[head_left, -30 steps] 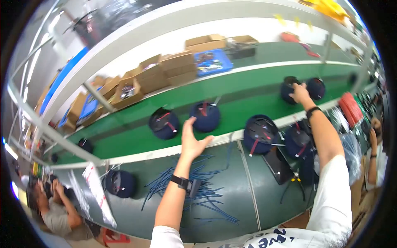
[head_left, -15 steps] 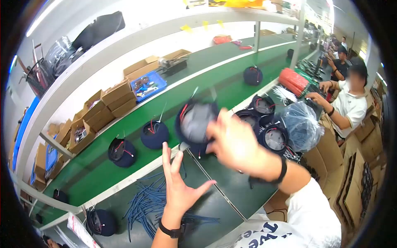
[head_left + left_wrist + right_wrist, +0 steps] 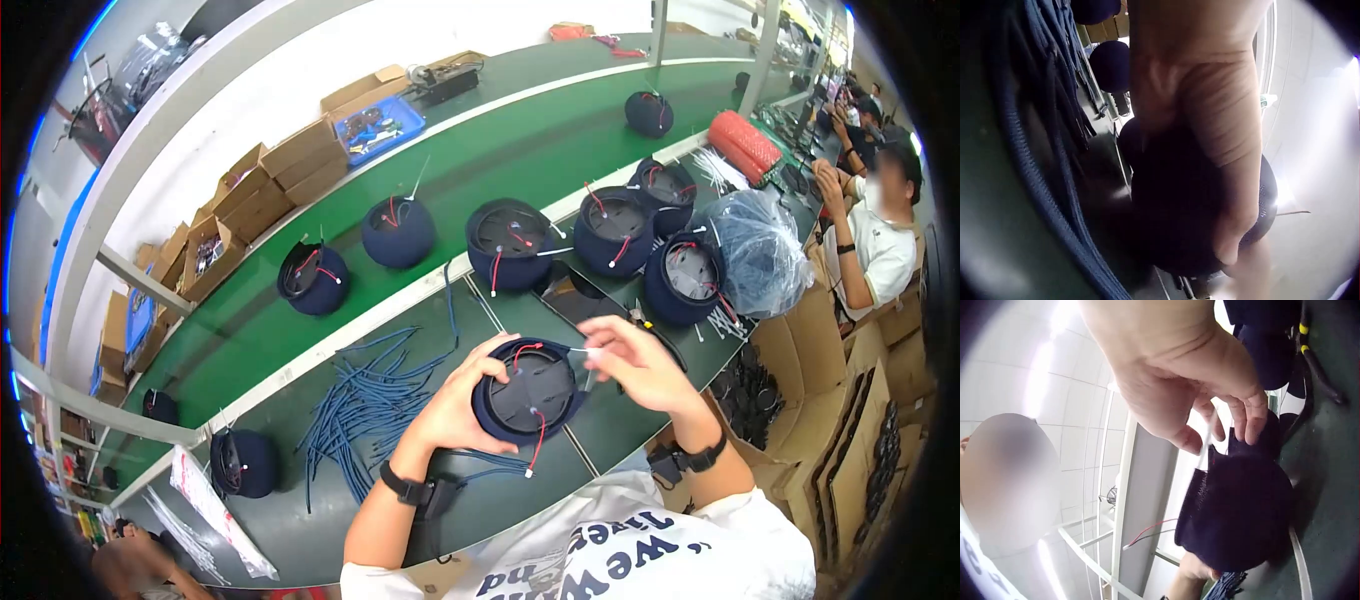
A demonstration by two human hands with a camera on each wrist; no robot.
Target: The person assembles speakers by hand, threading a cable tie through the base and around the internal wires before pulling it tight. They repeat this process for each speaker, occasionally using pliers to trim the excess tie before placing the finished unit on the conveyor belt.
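Observation:
My left hand (image 3: pixel 462 410) grips the side of a navy fabric-covered round housing (image 3: pixel 520 430), thumb along its near rim. The housing's open top faces up, showing a dark inner plate and red wires with a white plug. At its far right rim, my right hand (image 3: pixel 640 365) pinches a thin white cable tie (image 3: pixel 1212 434) between thumb and fingers. In the left wrist view, the housing (image 3: pixel 1172 212) is dark beneath the left hand (image 3: pixel 1210 125). The right wrist view shows the right hand (image 3: pixel 1172 381) just over the housing's (image 3: pixel 1241 506) edge.
Blue cords (image 3: pixel 365 410) lie left of my hands. Several similar housings stand along the green belt (image 3: pixel 330 345) and bench. A phone-like dark slab (image 3: pixel 580 300), pliers (image 3: pixel 640 315), a clear plastic bag (image 3: pixel 755 255) and cardboard boxes (image 3: pixel 840 400) are rightward. Another person (image 3: pixel 875 230) works there.
My right hand has brought a housing from the belt to in front of me. The left hand, earlier spread and holding nothing, now grips it, while the right has moved to the cable tie.

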